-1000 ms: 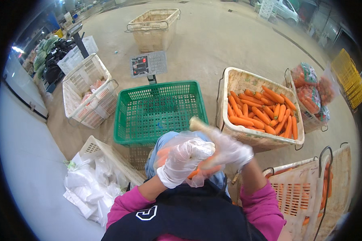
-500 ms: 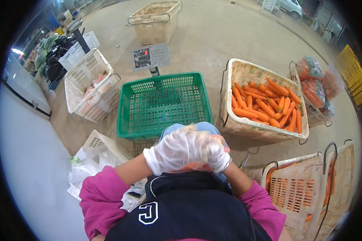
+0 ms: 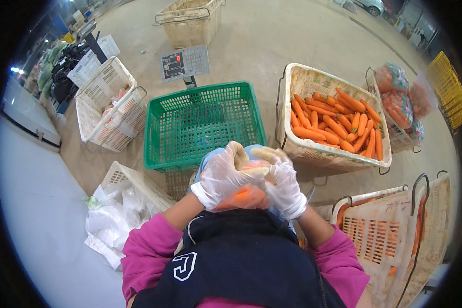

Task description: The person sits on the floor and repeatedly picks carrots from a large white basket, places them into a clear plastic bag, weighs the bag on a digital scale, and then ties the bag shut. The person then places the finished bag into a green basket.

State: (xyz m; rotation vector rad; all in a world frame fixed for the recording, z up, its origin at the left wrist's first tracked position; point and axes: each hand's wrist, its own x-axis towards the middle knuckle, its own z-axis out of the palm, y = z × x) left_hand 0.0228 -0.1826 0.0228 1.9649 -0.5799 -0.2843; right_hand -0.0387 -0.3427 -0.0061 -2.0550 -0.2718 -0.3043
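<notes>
A clear plastic bag of carrots [image 3: 245, 197] rests on my lap, close against my body. My left hand [image 3: 225, 178], in a thin whitish glove, is closed on the bag's upper part from the left. Opposite it, my right hand [image 3: 283, 186], gloved alike, curls its fingers over the top of the same bag. The bag's gathered top is mostly hidden by my fingers. Just beyond my knees stands a green plastic basket [image 3: 154, 131] on a scale with a display panel [image 3: 185, 63]. To the right, a dirty white crate [image 3: 313, 72] holds loose carrots [image 3: 339, 123].
Bagged carrots [image 3: 396, 109] fill a crate at the far right. Nearer, another crate [image 3: 372, 238] with wire handles holds carrots. White plastic bags [image 3: 113, 220] hang over a crate at the left. A white crate [image 3: 105, 92] and a beige crate [image 3: 190, 31] stand farther off.
My hands have moved slightly apart from their overlapped grip, uncovering more of the bag. The view has shifted a little, so the surroundings sit slightly higher and further left.
</notes>
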